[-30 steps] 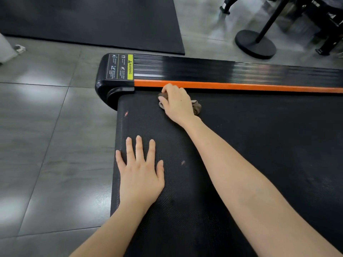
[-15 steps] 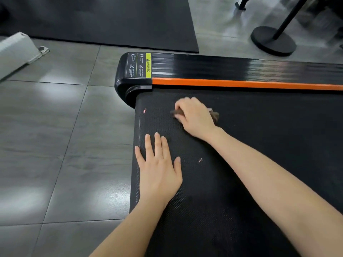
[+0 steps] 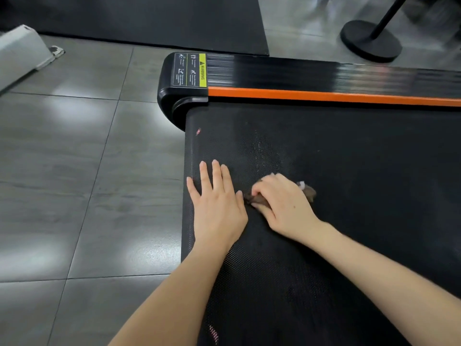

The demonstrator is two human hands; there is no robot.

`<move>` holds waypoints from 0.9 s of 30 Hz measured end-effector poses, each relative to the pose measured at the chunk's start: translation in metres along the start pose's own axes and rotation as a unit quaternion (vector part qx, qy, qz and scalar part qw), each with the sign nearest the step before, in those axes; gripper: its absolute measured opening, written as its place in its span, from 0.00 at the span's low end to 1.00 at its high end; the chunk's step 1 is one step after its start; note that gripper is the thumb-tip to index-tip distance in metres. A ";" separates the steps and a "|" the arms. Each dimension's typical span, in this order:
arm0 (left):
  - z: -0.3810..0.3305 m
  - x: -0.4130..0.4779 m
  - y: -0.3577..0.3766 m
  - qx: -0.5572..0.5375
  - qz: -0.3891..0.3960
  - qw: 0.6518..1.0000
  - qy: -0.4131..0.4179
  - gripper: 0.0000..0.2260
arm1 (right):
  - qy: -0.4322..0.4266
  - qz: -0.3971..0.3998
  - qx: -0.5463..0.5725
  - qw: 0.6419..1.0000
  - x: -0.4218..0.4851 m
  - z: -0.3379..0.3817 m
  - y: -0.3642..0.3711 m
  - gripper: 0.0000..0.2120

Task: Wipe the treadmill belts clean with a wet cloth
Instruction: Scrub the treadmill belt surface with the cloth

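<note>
A black textured treadmill belt [image 3: 349, 158] fills the right half of the view. My right hand [image 3: 284, 206] grips a small brown cloth [image 3: 309, 192] and holds it against the belt; most of the cloth is hidden under the palm and fingers. My left hand [image 3: 217, 203] lies flat on the belt near its left end, fingers straight and spread, its thumb almost touching the cloth. A faint damp streak shows on the belt just beyond my right hand.
An orange strip and a glossy black side rail [image 3: 324, 76] with a yellow warning label [image 3: 190, 70] border the belt's far side. Grey floor tiles [image 3: 74, 171] lie to the left. A black mat [image 3: 149, 18], a round stand base [image 3: 371, 41] and a grey object [image 3: 20, 51] sit beyond.
My right hand has dragged the cloth from beside the orange strip back toward me, ending next to my left hand. The left hand stayed flat on the belt.
</note>
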State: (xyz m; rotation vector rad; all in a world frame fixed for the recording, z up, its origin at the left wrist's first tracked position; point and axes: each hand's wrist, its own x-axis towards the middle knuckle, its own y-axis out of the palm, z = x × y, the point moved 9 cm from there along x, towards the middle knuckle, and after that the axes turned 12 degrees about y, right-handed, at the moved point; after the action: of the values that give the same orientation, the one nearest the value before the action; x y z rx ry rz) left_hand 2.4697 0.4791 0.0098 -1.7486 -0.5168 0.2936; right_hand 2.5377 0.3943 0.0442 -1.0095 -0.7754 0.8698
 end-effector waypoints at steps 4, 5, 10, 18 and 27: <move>0.001 0.000 0.001 -0.003 -0.002 1.000 0.001 0.28 | 0.072 -0.035 -0.037 0.996 0.090 -0.021 -0.002 0.06; 0.001 0.001 0.001 -0.003 -0.005 1.000 0.000 0.27 | 0.098 -0.046 -0.045 0.993 0.119 -0.030 -0.001 0.06; 0.002 0.002 0.001 0.000 -0.002 1.000 -0.002 0.27 | 0.155 -0.063 -0.040 0.985 0.185 -0.053 0.006 0.09; 0.003 0.000 0.001 -0.012 0.014 1.000 0.000 0.25 | 0.103 -0.030 0.005 0.994 0.018 -0.017 -0.008 0.06; 0.001 -0.001 0.001 -0.001 0.026 1.000 0.003 0.25 | 0.073 -0.017 -0.066 0.995 -0.016 0.000 -0.005 0.06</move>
State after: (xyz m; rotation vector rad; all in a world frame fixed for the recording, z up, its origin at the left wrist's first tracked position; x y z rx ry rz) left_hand 2.4686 0.4788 0.0082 -1.7664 -0.4681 0.3246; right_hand 2.5319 0.3788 0.0468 -1.1611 -0.7304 0.7143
